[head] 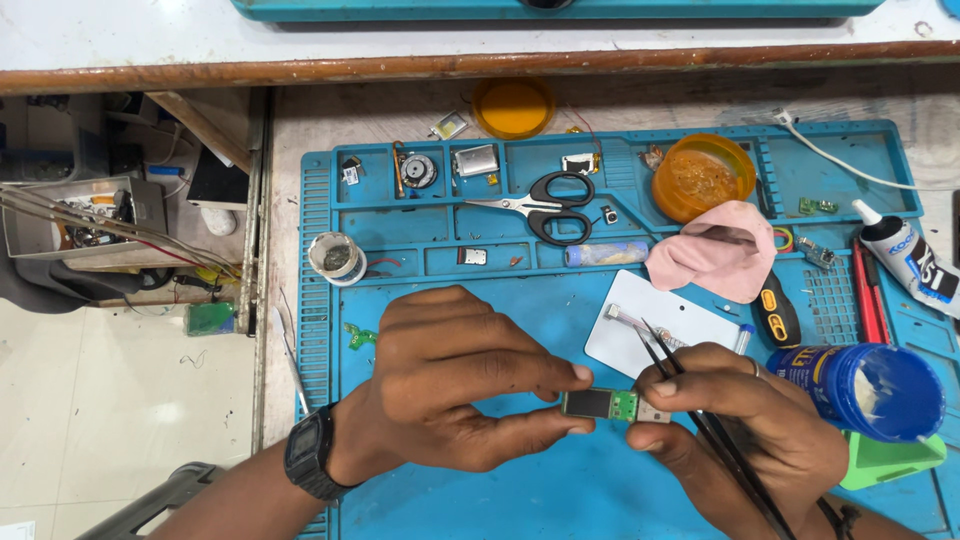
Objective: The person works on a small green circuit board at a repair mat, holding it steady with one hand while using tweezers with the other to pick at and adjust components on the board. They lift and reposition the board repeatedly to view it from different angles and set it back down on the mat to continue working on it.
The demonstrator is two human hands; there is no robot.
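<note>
Both hands sit nearest me over the blue work mat (480, 500). My left hand (455, 385) pinches the left end of a small green circuit board (612, 405) between thumb and fingers — closed on it. My right hand (745, 415) clamps the board's right end and also grips black tweezers (690, 395), tips pointing far-left toward a white card (650, 335). Farther off lie black-handled scissors (545, 205), a pink cloth (715, 250) and an orange tub (703, 178) — a blue tub (875, 390) stands just right of my right hand.
</note>
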